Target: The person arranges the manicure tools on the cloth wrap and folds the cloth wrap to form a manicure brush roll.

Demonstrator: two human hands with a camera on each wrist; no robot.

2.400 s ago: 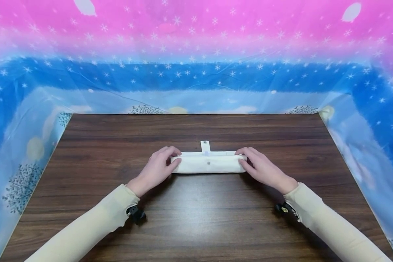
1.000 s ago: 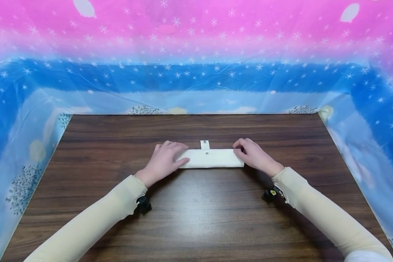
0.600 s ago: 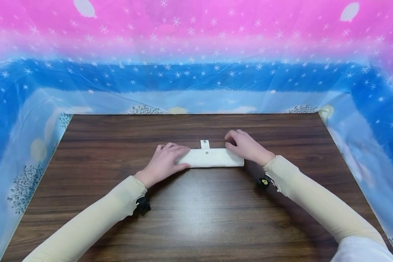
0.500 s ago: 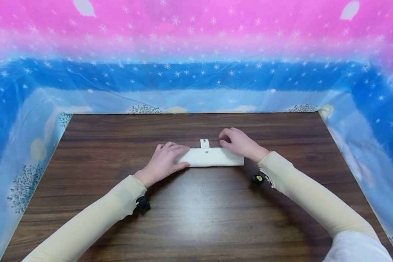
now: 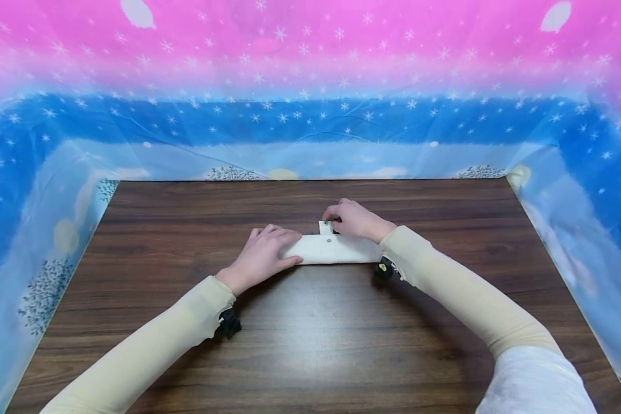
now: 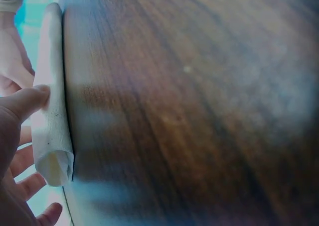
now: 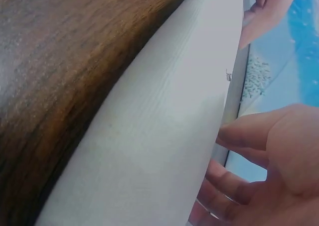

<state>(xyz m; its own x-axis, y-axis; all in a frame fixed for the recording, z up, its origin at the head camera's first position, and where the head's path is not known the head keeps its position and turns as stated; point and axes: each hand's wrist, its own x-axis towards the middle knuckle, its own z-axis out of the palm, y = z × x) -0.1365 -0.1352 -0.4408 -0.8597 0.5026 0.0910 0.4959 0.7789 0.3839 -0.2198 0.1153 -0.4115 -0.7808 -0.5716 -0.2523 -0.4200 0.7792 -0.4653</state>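
A white fabric roll-up pouch (image 5: 336, 250), folded into a long flat bundle, lies on the brown table. One metal snap (image 5: 329, 240) sits on its top, and a short snap tab (image 5: 325, 227) sticks out past the far edge. My left hand (image 5: 263, 253) grips the pouch's left end, thumb on the near side and fingers over the far side. The rolled end shows an open fold in the left wrist view. My right hand (image 5: 356, 219) reaches over the far edge, index finger and thumb pinching the tab's right corner. In the right wrist view the pouch hides those fingertips.
The wood-grain table (image 5: 310, 345) ends at a back edge where a pink and blue snowflake cloth (image 5: 310, 121) rises, also along both sides. A small black camera is strapped under each wrist.
The pouch's last fold has been turned over away from me. My right hand has let go of the right end and moved left to the tab; my left hand has shifted slightly farther over the left end.
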